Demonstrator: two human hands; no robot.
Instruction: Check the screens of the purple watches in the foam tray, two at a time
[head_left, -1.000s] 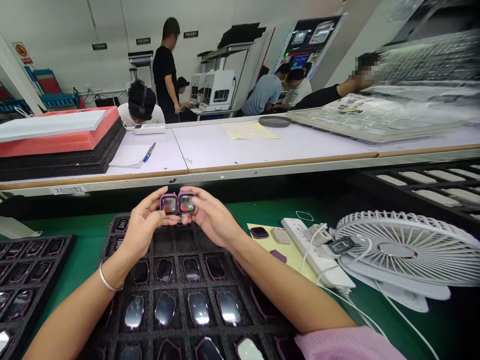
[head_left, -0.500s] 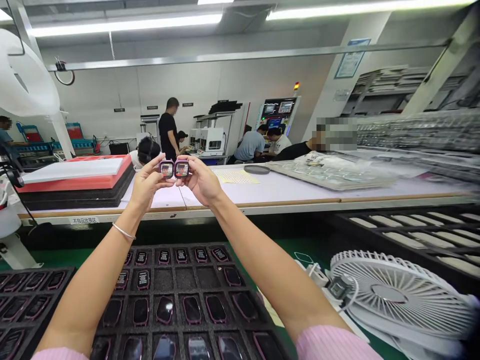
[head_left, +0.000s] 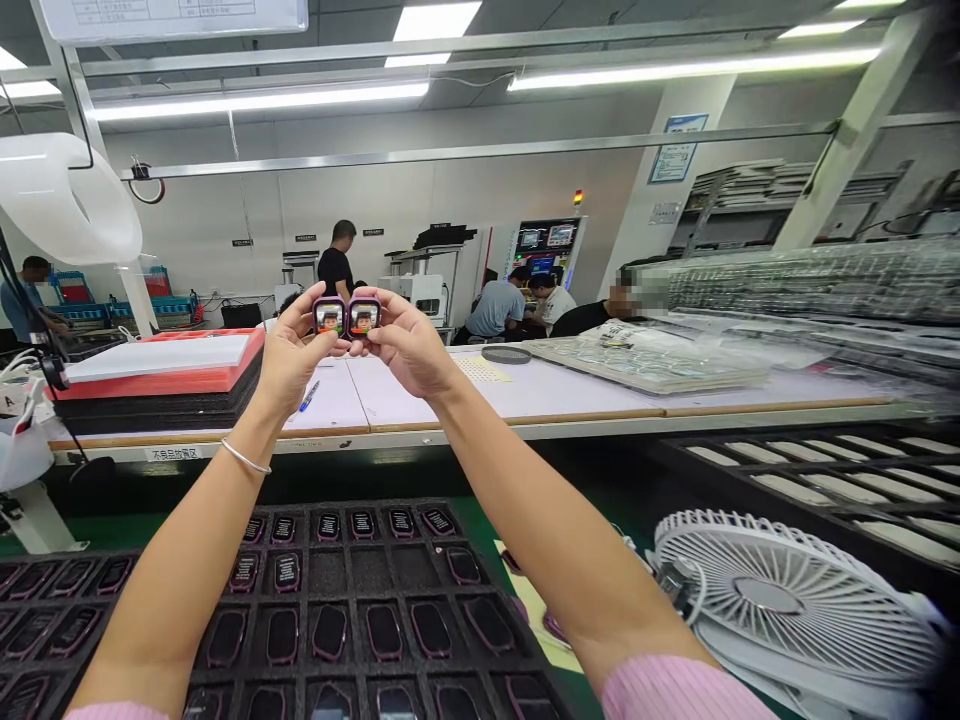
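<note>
Your left hand (head_left: 291, 345) pinches the left smartwatch (head_left: 328, 317) between thumb and fingers, the thumb at its lower edge and a fingertip along the top of its purple case. Your right hand (head_left: 411, 345) pinches the right smartwatch (head_left: 364, 317) in much the same way, its thumb near the lower rim. You hold both watches upright, side by side and about level, with their lit screens turned toward you; whether the cases touch or stand just apart, I cannot tell. Gripping them by the edges probably serves to leave the displays uncovered, and holding them at one height seems to put both pictures within a single glance.

The pair is raised ahead of you, with your arms stretched forward over the black foam tray (head_left: 328, 573). The tray's compartments likely keep each watch from rubbing its neighbour. Most watches there lie screen up, which would leave the faces readable; those toward the far side, such as the text-showing watch (head_left: 287, 571), display white lettering, while many nearer ones look dark.

Right of the tray, a yellow sheet (head_left: 534, 610) lies partly behind your forearm, and a white fan (head_left: 769, 595) stands farther right on the green surface (head_left: 120, 530).
</note>
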